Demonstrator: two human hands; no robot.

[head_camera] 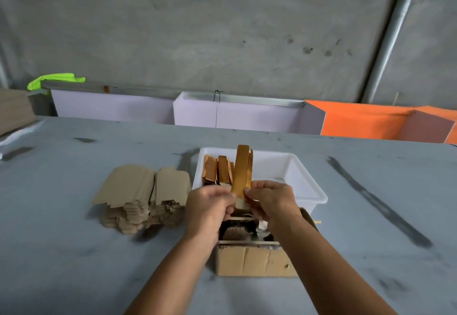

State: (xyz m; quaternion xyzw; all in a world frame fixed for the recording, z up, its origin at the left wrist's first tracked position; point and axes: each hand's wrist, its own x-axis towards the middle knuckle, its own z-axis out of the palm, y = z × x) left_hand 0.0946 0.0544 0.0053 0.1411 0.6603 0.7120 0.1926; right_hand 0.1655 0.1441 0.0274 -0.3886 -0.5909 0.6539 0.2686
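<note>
Above the cardboard box (256, 260), left hand (207, 206) and right hand (272, 201) are pinching an upright gold carton (243, 168) with curled fingers, near the white tub (309, 186).

A long, narrow gold card piece (243, 168) is held upright, with 1 glossy face shown and a folded layer just behind it. Its pale lower end is pinched between the left hand (210, 207) and right hand (270, 203), over the near rim of a white tray (312, 187).
</note>
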